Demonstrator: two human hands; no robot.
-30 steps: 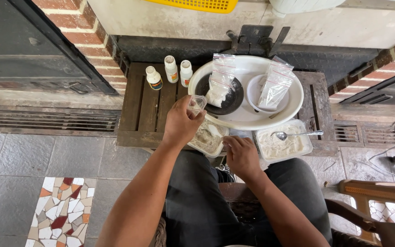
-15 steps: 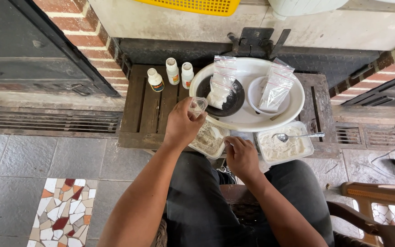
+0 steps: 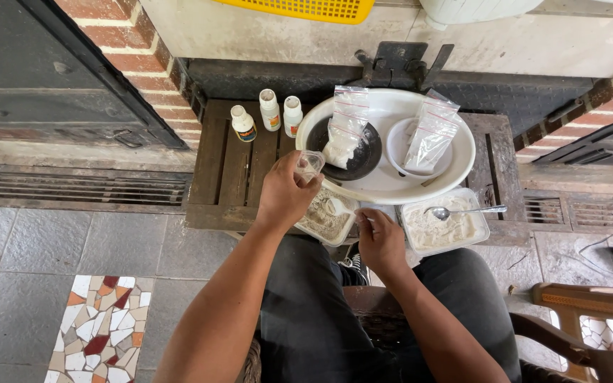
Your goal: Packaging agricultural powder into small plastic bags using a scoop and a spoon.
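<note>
My left hand (image 3: 286, 193) grips a small clear plastic cup (image 3: 310, 164), tilted, just above a clear tub of pale powder (image 3: 321, 221) at the front edge of a dark wooden crate table (image 3: 228, 170). My right hand (image 3: 379, 240) rests at that tub's right side. Its fingers are closed on what looks like the handle of a white spoon (image 3: 335, 206) lying in the powder. Behind the tub stands a white basin (image 3: 391, 190) holding a black bowl (image 3: 365, 154), a small white bowl (image 3: 397, 142) and two zip bags of white powder (image 3: 345, 124) (image 3: 431, 131).
Three small white bottles (image 3: 269, 110) stand at the crate's back left. A second tub of powder (image 3: 443, 232) with a metal spoon (image 3: 466, 211) sits at the right. A drain grate (image 3: 72, 188) runs left, a wooden chair arm (image 3: 594, 303) lies at lower right, and brick walls stand behind.
</note>
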